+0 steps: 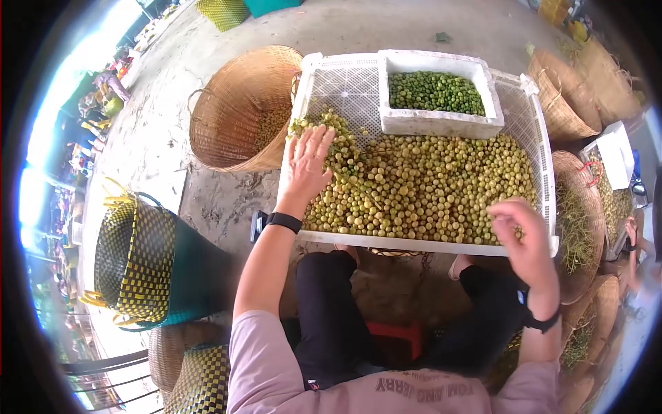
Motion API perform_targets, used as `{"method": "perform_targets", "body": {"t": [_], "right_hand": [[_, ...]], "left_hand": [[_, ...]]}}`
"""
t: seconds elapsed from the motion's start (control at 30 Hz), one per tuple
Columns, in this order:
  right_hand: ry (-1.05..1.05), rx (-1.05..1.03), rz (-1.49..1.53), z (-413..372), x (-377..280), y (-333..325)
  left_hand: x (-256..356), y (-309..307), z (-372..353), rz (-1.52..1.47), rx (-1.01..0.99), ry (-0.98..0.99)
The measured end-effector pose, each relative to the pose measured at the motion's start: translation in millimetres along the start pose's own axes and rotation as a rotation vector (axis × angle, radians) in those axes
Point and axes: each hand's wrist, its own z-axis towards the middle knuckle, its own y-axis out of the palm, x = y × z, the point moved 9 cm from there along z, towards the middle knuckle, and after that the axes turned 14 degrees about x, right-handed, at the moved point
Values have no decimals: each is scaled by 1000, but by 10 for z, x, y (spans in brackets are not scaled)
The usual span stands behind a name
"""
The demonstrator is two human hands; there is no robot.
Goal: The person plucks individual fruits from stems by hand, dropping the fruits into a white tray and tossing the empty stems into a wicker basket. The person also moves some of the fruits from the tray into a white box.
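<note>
My left hand [308, 165] lies palm down, fingers stretched out, over a bunch of small round fruits on stems [329, 127] at the tray's left side. Above the tray's right front corner is my right hand [524, 238], slightly blurred. Its fingers are loosely bent and apart, with nothing visible in them. A heap of loose yellow-green fruits [427, 186] covers most of the white perforated plastic tray [345, 76]. At the tray's back stands a white foam box [441, 125] with small dark green fruits [438, 92] inside.
Left of the tray, a tilted woven basket [227, 103] holds some fruits. A yellow-and-black woven basket [148, 262] stands nearer on the left. On the right, a round basket [576, 207] holds bare stems; another person's hand [631, 231] shows beyond it. Below is a red stool [400, 331].
</note>
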Motion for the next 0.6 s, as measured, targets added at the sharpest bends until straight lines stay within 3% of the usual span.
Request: {"method": "perform_targets", "body": {"t": [0.13,0.2,0.4,0.53,0.6], "right_hand": [[47,-123,143,-26,109,669],[65,-193,184,-121,220,923],[109,-192,316,-147,448,1178],[205,-176,313,-117,777,1315],[258,-162,326,-129,941,1389]], "left_hand": [[29,291,105,57,-2,117],[-54,395,129,-78,-51,170],[67,3,551,-158,196,171],[178,-94,729,-230,212,38],[219,-13,700,-205,119,-100]]}}
